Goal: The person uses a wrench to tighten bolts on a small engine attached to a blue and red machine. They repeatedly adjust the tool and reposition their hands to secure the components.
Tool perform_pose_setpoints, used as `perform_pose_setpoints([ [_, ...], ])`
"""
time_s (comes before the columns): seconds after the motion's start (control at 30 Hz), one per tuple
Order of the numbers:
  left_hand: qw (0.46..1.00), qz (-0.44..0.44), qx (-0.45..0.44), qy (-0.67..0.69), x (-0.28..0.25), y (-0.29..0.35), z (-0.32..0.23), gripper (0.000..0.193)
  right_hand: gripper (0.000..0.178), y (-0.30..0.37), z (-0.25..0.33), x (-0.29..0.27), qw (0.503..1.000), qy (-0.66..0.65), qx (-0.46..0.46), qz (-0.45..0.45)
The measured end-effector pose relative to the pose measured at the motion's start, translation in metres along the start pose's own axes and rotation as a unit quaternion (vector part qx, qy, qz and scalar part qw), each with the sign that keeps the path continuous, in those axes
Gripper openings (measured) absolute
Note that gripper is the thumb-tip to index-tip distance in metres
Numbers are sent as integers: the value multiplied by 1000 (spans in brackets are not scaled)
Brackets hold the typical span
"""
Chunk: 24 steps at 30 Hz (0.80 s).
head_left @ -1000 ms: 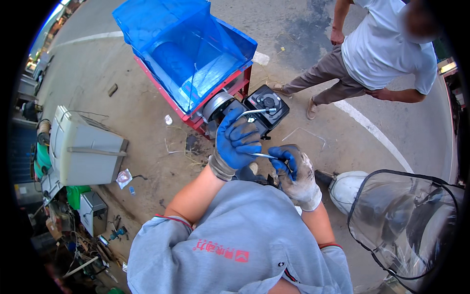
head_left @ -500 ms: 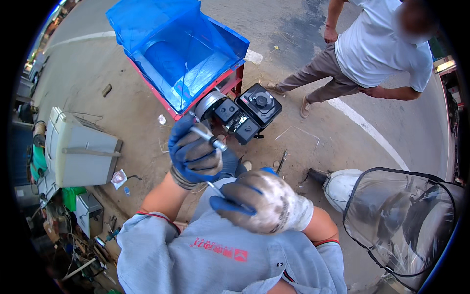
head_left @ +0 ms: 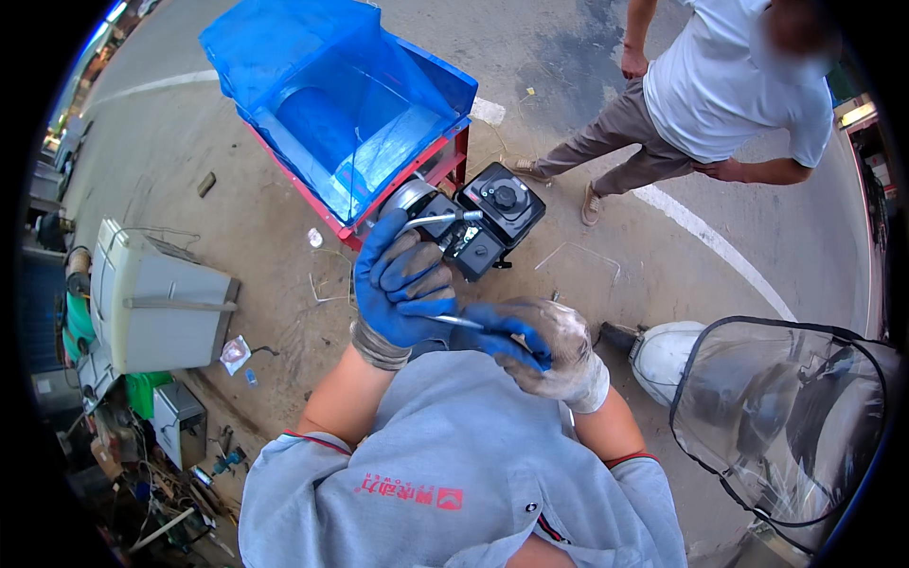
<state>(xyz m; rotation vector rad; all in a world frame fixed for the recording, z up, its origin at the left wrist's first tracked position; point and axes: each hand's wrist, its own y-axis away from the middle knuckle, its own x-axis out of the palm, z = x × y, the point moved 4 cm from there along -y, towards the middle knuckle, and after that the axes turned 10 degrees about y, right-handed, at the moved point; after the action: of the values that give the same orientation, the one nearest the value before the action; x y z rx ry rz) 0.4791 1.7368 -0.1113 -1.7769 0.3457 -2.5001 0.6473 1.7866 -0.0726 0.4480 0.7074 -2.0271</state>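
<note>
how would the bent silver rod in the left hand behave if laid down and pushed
The bent silver rod is probably stiff: it sticks out past the left hand without visible sag. Its thicker end may make it tip-heavy. The bend near that hand would likely stop it rolling far.

A pale box [head_left: 180, 308] stood at left, while a person [head_left: 724, 90] in white stood near a painted line [head_left: 720, 244] at right.
</note>
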Motion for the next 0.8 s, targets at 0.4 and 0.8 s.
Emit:
perform_pose_setpoints([
  [0.4,998,-23,-16,-49,-18,-18,16,54,21,20,-27,2,842,-241,478,69],
  [0.8,1000,-14,-18,-18,-18,-18,13,53,67,29,-16,-21,992,64,106,-35],
])
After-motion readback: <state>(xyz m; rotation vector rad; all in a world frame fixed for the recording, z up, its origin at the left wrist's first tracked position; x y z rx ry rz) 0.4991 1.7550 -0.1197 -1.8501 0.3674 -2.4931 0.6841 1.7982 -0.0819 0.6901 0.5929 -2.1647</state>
